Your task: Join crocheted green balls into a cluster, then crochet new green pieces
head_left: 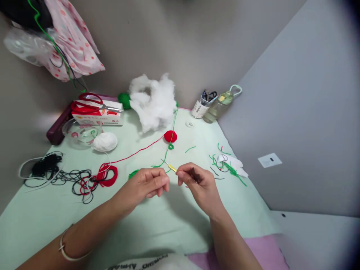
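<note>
My right hand (pixel 197 183) is closed in a pinch on a crochet hook (pixel 172 167) with a yellow grip, its thin metal tip pointing up and left. My left hand (pixel 150 184) is closed just left of it, fingers curled and pinched; what it holds is too small to make out. Green yarn (pixel 168 148) runs from near the hook's tip back toward a small green ring and a red crocheted disc (pixel 170 136). A green crocheted piece (pixel 133 173) peeks out behind my left hand. All lies on a pale green cloth (pixel 157 225).
White stuffing (pixel 154 99), a green yarn ball (pixel 124 100), red scissors (pixel 90 104) on a box, a clear bowl (pixel 81 133), a white yarn ball (pixel 105 141), tangled black and red yarn (pixel 81 180), a jar (pixel 201 105), a bottle (pixel 221 105), yarn scraps (pixel 227 165).
</note>
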### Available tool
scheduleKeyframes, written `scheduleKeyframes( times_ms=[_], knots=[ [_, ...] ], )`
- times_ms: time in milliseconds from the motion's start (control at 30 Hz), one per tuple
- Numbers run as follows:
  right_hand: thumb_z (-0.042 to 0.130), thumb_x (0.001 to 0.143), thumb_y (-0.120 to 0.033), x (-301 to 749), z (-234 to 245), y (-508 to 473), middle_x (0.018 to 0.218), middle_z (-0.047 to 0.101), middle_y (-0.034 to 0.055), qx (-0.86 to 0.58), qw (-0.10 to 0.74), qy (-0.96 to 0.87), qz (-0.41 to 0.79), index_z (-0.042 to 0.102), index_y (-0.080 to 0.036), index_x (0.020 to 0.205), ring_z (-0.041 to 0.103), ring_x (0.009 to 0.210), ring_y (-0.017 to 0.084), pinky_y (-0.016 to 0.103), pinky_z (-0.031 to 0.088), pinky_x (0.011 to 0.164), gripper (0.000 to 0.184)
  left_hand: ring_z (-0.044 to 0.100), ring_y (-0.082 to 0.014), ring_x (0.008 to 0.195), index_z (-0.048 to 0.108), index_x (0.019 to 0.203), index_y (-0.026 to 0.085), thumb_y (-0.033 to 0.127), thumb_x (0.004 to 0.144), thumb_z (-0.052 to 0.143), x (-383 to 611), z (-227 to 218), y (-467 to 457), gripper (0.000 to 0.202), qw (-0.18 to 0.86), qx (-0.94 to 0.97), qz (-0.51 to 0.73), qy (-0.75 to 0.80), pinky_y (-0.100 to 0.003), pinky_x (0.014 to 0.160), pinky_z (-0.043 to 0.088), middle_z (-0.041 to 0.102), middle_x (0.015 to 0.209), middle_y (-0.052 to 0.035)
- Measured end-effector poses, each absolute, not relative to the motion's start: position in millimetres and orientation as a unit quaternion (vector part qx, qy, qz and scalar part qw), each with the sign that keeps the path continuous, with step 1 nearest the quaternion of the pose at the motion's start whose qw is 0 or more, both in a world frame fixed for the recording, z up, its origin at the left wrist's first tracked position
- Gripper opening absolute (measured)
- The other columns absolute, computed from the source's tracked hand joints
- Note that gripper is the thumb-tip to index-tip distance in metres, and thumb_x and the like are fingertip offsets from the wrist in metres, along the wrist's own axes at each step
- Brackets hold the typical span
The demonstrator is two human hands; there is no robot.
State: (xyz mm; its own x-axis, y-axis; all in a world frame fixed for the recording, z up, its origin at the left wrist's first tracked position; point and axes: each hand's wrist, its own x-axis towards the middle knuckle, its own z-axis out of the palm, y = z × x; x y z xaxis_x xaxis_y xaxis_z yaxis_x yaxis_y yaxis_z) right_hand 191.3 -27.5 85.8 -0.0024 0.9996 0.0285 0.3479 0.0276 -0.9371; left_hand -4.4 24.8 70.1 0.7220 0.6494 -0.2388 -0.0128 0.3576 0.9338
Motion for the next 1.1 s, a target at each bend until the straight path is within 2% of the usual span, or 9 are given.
scheduleKeyframes(
  times_ms=[167, 267, 333, 500, 633, 733, 833, 967, 1100],
  knots=[
    [0.052, 0.100, -0.036, 224, 68, -17, 0.074, 0.063, 0.0001, -0.704, 0.276, -0.618, 0.215, 0.063, -0.022, 0.093, 0.052, 0.063, 0.014, 0.028, 0.039, 0.062, 0.019, 0.022, -0.0074, 0.049, 0.060, 0.068, 0.017, 0.050, 0.091, 0.061, -8, 63, 31, 0.040, 0.779, 0.484, 0.231, 0.326, -0.028, 0.053, 0.015, 0.044, 0.056, 0.0046],
    [0.054, 0.098, -0.027, 246, 51, -12, 0.101, 0.069, 0.0090, -0.761, 0.142, -0.631, 0.049, 0.063, -0.020, 0.113, 0.062, 0.083, 0.022, 0.033, 0.041, 0.071, 0.018, 0.021, -0.0076, 0.050, 0.059, 0.070, 0.017, 0.049, 0.092, 0.061, -9, 58, 33, 0.039, 0.788, 0.460, 0.232, 0.337, -0.027, 0.054, 0.015, 0.043, 0.057, 0.0049],
    [0.055, 0.097, -0.022, 250, 41, -9, 0.115, 0.067, 0.0131, -0.745, 0.109, -0.658, -0.003, 0.062, -0.018, 0.118, 0.062, 0.097, 0.026, 0.036, 0.042, 0.079, 0.023, 0.021, -0.0074, 0.051, 0.059, 0.071, 0.017, 0.048, 0.091, 0.062, -8, 54, 33, 0.038, 0.793, 0.451, 0.229, 0.340, -0.027, 0.053, 0.014, 0.043, 0.057, 0.0050],
    [0.054, 0.097, -0.021, 225, 32, -3, 0.101, 0.065, 0.0075, -0.697, 0.015, -0.713, 0.075, 0.064, -0.020, 0.099, 0.061, 0.085, 0.021, 0.030, 0.036, 0.063, 0.010, 0.021, -0.0078, 0.050, 0.058, 0.071, 0.017, 0.049, 0.089, 0.063, -2, 51, 31, 0.037, 0.790, 0.452, 0.217, 0.353, -0.027, 0.053, 0.015, 0.042, 0.057, 0.0052],
    [0.047, 0.093, -0.011, 217, 31, -2, 0.091, 0.062, 0.0041, -0.684, -0.026, -0.721, 0.107, 0.059, -0.020, 0.086, 0.052, 0.066, 0.015, 0.029, 0.023, 0.055, 0.016, 0.020, -0.0077, 0.051, 0.057, 0.071, 0.017, 0.048, 0.090, 0.063, -2, 49, 31, 0.036, 0.794, 0.446, 0.217, 0.351, -0.027, 0.053, 0.014, 0.041, 0.057, 0.0054],
    [0.044, 0.090, -0.008, 229, 37, -7, 0.083, 0.061, 0.0015, -0.714, 0.030, -0.687, 0.134, 0.059, -0.022, 0.093, 0.049, 0.063, 0.015, 0.028, 0.024, 0.057, 0.021, 0.018, -0.0076, 0.051, 0.057, 0.071, 0.017, 0.047, 0.091, 0.062, -4, 46, 32, 0.036, 0.802, 0.430, 0.225, 0.347, -0.027, 0.052, 0.013, 0.041, 0.059, 0.0052],
    [0.048, 0.094, -0.018, 238, 51, -14, 0.083, 0.063, 0.0016, -0.729, 0.177, -0.623, 0.220, 0.061, -0.023, 0.103, 0.052, 0.066, 0.016, 0.028, 0.033, 0.060, 0.017, 0.018, -0.0078, 0.051, 0.057, 0.072, 0.017, 0.046, 0.091, 0.062, -4, 47, 33, 0.035, 0.811, 0.421, 0.225, 0.337, -0.027, 0.053, 0.012, 0.041, 0.060, 0.0048],
    [0.064, 0.091, -0.038, 229, 71, -16, 0.087, 0.066, 0.0031, -0.591, 0.432, -0.477, 0.486, 0.059, -0.021, 0.092, 0.058, 0.064, 0.014, 0.027, 0.046, 0.058, 0.018, 0.018, -0.0077, 0.051, 0.056, 0.070, 0.017, 0.047, 0.090, 0.063, -1, 52, 32, 0.037, 0.816, 0.422, 0.219, 0.329, -0.027, 0.052, 0.013, 0.041, 0.059, 0.0049],
    [0.073, 0.086, -0.035, 212, 77, -12, 0.083, 0.067, 0.0011, -0.491, 0.552, -0.380, 0.557, 0.058, -0.021, 0.090, 0.064, 0.065, 0.013, 0.026, 0.052, 0.061, 0.021, 0.025, -0.0079, 0.052, 0.061, 0.076, 0.018, 0.050, 0.089, 0.063, 5, 52, 29, 0.035, 0.771, 0.478, 0.222, 0.359, -0.025, 0.052, 0.017, 0.046, 0.063, 0.0042]
  ],
)
